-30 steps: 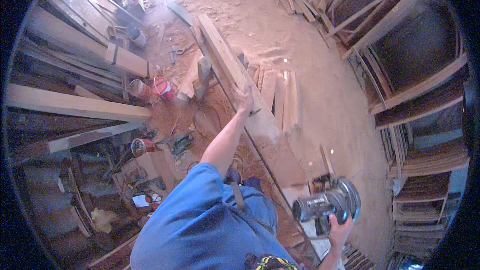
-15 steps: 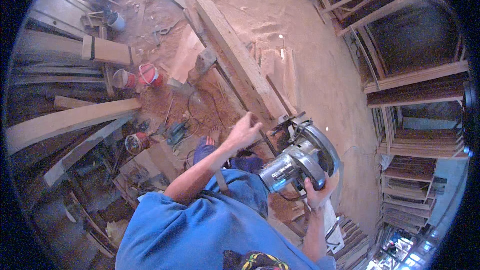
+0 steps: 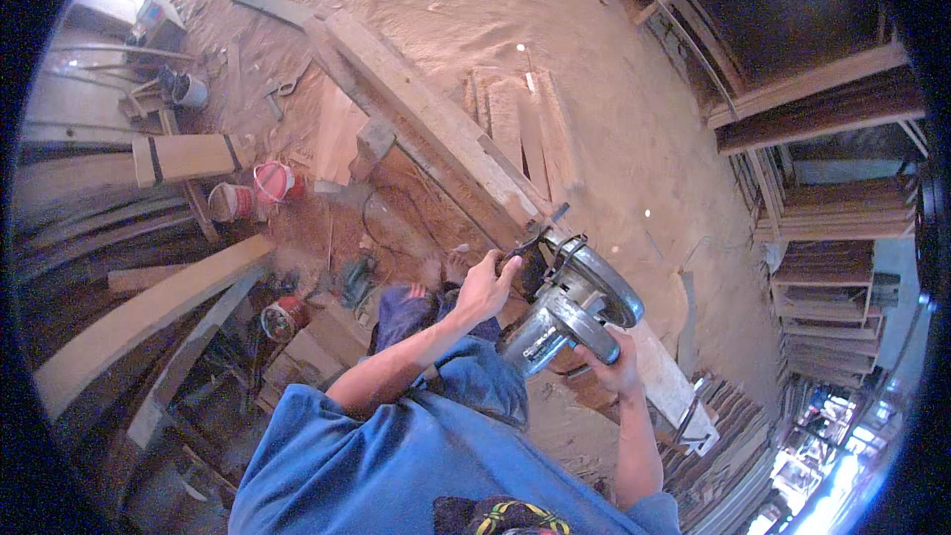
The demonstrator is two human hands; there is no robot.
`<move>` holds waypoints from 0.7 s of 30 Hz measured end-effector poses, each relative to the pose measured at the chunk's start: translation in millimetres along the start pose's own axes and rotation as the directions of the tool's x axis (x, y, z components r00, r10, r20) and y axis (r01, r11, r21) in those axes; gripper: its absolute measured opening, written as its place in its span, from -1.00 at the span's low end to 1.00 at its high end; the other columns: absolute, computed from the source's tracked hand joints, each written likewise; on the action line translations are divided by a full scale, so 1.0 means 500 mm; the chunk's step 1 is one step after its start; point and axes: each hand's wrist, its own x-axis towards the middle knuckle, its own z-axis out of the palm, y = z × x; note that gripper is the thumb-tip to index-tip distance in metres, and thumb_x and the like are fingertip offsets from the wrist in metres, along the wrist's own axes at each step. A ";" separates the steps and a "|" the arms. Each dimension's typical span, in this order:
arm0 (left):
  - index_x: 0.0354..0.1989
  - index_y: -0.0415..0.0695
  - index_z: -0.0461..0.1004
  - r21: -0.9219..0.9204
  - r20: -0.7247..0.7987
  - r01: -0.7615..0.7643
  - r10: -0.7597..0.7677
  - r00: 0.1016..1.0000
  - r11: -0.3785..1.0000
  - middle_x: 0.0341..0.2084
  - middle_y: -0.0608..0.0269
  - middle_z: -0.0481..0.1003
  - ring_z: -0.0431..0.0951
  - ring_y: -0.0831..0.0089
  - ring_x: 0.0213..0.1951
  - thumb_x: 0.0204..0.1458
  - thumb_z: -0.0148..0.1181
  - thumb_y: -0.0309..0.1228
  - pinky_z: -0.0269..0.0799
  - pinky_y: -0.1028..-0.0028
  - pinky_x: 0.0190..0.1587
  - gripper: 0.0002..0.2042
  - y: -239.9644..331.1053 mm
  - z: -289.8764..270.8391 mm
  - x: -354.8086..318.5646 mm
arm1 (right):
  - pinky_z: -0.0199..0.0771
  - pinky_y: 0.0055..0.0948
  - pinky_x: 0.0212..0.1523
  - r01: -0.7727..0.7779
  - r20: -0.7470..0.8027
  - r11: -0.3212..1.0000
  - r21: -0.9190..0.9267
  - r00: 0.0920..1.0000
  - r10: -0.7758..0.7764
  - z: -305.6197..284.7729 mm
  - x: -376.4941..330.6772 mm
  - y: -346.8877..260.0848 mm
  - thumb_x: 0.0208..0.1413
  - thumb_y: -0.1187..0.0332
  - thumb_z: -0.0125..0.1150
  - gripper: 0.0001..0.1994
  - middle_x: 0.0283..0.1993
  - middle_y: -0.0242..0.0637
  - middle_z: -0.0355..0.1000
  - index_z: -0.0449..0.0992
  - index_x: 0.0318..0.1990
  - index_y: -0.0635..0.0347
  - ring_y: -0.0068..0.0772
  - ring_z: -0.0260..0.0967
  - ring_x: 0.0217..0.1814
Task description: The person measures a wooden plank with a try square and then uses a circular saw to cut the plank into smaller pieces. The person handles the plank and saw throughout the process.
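A circular saw [image 3: 555, 322] with a metallic body and a round blade guard rests tilted at the near end of a long wooden beam [image 3: 416, 89]. Wrapped round its rear handle is my right hand [image 3: 616, 369]. My left hand [image 3: 483, 292] is at the saw's front, thumb and fingers closed about a small dark part there; the exact grip is partly hidden. The blade is not visible. Beyond the saw, the beam runs away to the upper left over a wooden block [image 3: 374, 142].
Boards [image 3: 505, 124] lie on the dusty floor right of the beam. Red buckets [image 3: 274, 181] and a curved timber [image 3: 158, 322] are at the left. A pale board [image 3: 659, 376] extends behind the saw. Wooden frames [image 3: 812, 84] and stacked planks line the right.
My left hand has lowered from above the beam to the saw's front and closed there. The saw, with my right hand on it, has shifted slightly left in view. The view has turned somewhat.
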 end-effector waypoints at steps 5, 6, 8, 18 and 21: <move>-0.02 -0.35 0.43 -0.016 -0.056 -0.062 0.061 0.997 0.998 -0.20 -0.31 0.54 0.54 -0.17 -0.05 0.27 0.03 0.03 0.40 0.09 0.01 -0.45 0.002 0.020 -0.005 | 0.35 -0.47 -0.37 -0.053 0.058 0.998 0.038 0.997 0.051 -0.018 0.002 0.001 0.03 0.31 0.50 -0.75 -0.43 -0.39 0.49 0.61 -0.23 0.27 -0.58 0.33 -0.42; -0.03 -0.36 0.44 0.011 -0.077 -0.093 0.094 0.993 0.996 -0.21 -0.30 0.55 0.54 -0.16 -0.06 0.27 0.04 0.02 0.40 0.09 0.01 -0.45 0.004 0.022 -0.009 | 0.34 -0.47 -0.38 -0.075 0.060 0.996 0.038 0.996 0.072 -0.018 -0.002 0.011 0.04 0.32 0.49 -0.76 -0.44 -0.38 0.48 0.61 -0.24 0.27 -0.58 0.33 -0.42; -0.06 -0.37 0.45 0.062 -0.121 -0.154 0.160 0.980 0.986 -0.21 -0.28 0.55 0.54 -0.16 -0.07 0.27 0.05 0.00 0.40 0.10 0.02 -0.47 0.008 0.021 -0.015 | 0.36 -0.47 -0.38 -0.100 0.084 0.994 0.040 0.992 0.096 -0.023 -0.004 0.018 0.04 0.32 0.48 -0.77 -0.45 -0.36 0.49 0.61 -0.25 0.28 -0.57 0.35 -0.42; 0.02 -0.34 0.45 0.072 -0.086 -0.069 0.076 0.993 0.995 -0.22 -0.17 0.60 0.63 0.07 -0.15 0.29 0.05 -0.03 0.48 0.23 -0.06 -0.50 0.008 0.012 -0.008 | 0.39 -0.40 -0.42 0.072 0.048 0.997 0.010 0.996 -0.072 -0.024 0.012 0.006 0.02 0.31 0.49 -0.76 -0.47 -0.22 0.53 0.60 -0.29 0.29 -0.43 0.42 -0.49; 0.02 -0.32 0.46 0.050 -0.096 -0.116 0.121 0.988 0.992 -0.24 -0.12 0.61 0.64 0.13 -0.18 0.30 0.05 -0.06 0.50 0.25 -0.09 -0.52 -0.015 0.011 0.004 | 0.38 -0.39 -0.43 0.079 0.047 0.995 0.059 0.995 -0.082 -0.027 0.026 -0.026 0.02 0.31 0.49 -0.77 -0.48 -0.24 0.52 0.59 -0.31 0.28 -0.41 0.42 -0.49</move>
